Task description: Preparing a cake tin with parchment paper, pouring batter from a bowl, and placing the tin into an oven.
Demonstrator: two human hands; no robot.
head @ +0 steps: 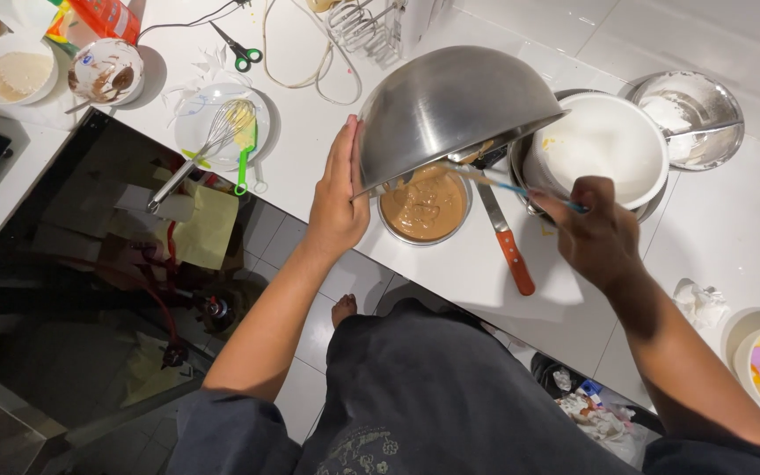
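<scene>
Steel bowl [455, 110] is tipping mouth-down over the pan [425, 208] of tan batter. My left hand [338, 198] is pressing flat and open against its left rim. My right hand [593, 230] is gripping a spatula [494, 180] to the bowl's right, its long axis pointing left and up into the bowl. Red-orange carton [98, 18] is sitting far left, at the counter's [732, 229] back edge.

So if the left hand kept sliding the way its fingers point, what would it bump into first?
The left hand is flat against the tipped steel bowl, fingers pointing away from the person. Further that way, the beige cable on the white counter probably comes first, though depth is hard to judge.
</scene>
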